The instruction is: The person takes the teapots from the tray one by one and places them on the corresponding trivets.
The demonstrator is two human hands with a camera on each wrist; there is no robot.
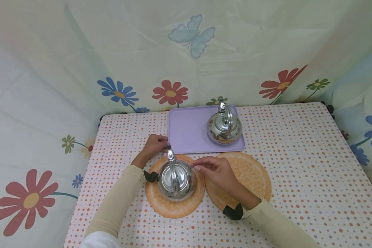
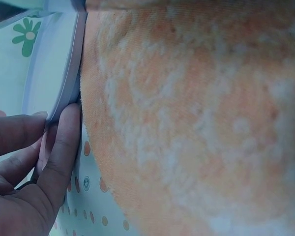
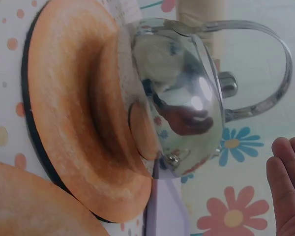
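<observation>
My left hand [image 1: 153,146] is at the near left corner of the lavender tray [image 1: 189,129]. The left wrist view shows its fingers [image 2: 64,142] and thumb pinching the tray's rim [image 2: 71,73]. A shiny steel kettle [image 1: 176,181] with an arched handle stands upright on the left orange-brown round mat [image 1: 173,212], its spout toward the tray. Beside the kettle's right side, my right hand [image 1: 218,170] hovers with relaxed fingers; in the right wrist view these fingers [image 3: 285,182] are apart from the kettle [image 3: 182,93] and hold nothing.
A second steel kettle [image 1: 224,127] stands on the tray's right part. Another round mat [image 1: 251,175] lies partly beneath my right forearm, beside the first. Dotted cloth [image 1: 297,165] covers the table, and a flowered curtain [image 1: 136,51] hangs behind its far edge.
</observation>
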